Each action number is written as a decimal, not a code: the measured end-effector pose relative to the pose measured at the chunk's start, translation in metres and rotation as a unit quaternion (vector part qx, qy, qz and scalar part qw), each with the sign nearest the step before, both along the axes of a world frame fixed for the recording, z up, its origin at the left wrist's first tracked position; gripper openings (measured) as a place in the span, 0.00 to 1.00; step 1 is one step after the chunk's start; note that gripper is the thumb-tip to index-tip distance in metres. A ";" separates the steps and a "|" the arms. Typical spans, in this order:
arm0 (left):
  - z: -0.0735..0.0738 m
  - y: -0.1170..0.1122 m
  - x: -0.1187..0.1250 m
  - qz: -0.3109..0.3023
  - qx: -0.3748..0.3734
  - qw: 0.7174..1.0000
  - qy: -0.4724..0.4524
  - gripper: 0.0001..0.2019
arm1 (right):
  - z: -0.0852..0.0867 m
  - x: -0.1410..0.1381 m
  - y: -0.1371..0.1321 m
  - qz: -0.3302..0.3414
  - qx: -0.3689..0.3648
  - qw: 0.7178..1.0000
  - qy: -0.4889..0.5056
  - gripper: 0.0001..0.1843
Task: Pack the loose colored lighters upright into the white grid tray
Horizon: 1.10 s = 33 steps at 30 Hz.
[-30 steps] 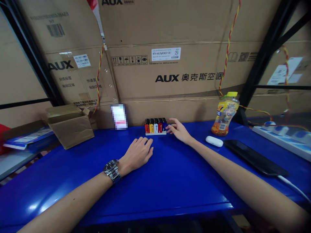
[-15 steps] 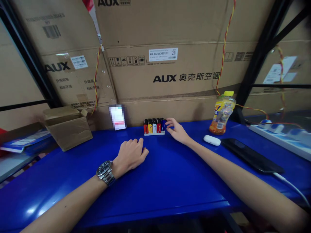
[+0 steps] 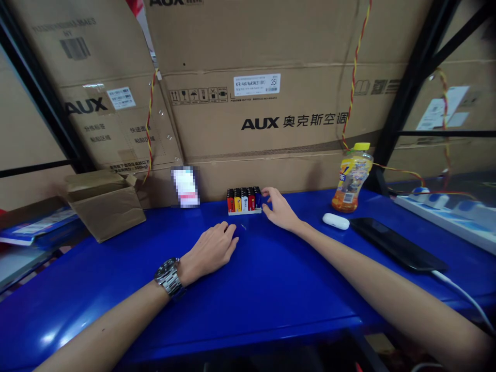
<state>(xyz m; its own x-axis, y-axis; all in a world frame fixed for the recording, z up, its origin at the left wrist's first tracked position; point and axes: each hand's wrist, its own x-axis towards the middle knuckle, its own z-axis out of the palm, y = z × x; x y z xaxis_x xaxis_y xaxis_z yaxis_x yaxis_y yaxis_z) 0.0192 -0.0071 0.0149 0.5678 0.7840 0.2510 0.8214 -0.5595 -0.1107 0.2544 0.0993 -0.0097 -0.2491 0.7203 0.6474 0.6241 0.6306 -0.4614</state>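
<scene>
Disposable lighters (image 3: 244, 200) are standing upright in a white tray (image 3: 245, 212) near the back edge of the blue workbench (image 3: 116, 305), in a row from red at the left to dark blue at the right. Right hand (image 3: 281, 211) is sitting open at the tray's right end, fingertips just beside the blue lighter (image 3: 258, 198) (contact unclear, no grasp showing). Left hand (image 3: 211, 250) is resting on the bench in front of the tray, loosely curled, gripping nothing, steel wristwatch (image 3: 168, 276) on its wrist. White earbud case (image 3: 335, 221) is lying right of the right hand, black phone (image 3: 397, 244) beyond it, juice bottle (image 3: 352, 178) standing behind.
</scene>
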 end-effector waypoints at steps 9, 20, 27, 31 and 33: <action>-0.014 0.012 -0.003 -0.071 0.062 0.981 -0.168 0.16 | 0.014 -0.024 -0.034 0.232 -0.139 0.962 -0.028 0.21; -0.013 0.007 -0.002 -0.073 -0.004 0.960 -0.271 0.13 | 0.019 -0.035 -0.050 0.258 -0.090 0.955 -0.117 0.19; -0.018 0.011 -0.007 -0.098 -0.028 0.946 -0.308 0.26 | 0.021 -0.043 -0.061 0.261 -0.103 0.942 -0.185 0.11; -0.019 0.010 -0.003 -0.099 -0.030 0.936 -0.336 0.30 | 0.022 -0.043 -0.059 0.272 -0.096 0.952 -0.106 0.13; -0.019 0.008 0.000 -0.091 -0.029 0.938 -0.334 0.30 | 0.020 -0.042 -0.056 0.262 -0.092 0.958 -0.077 0.14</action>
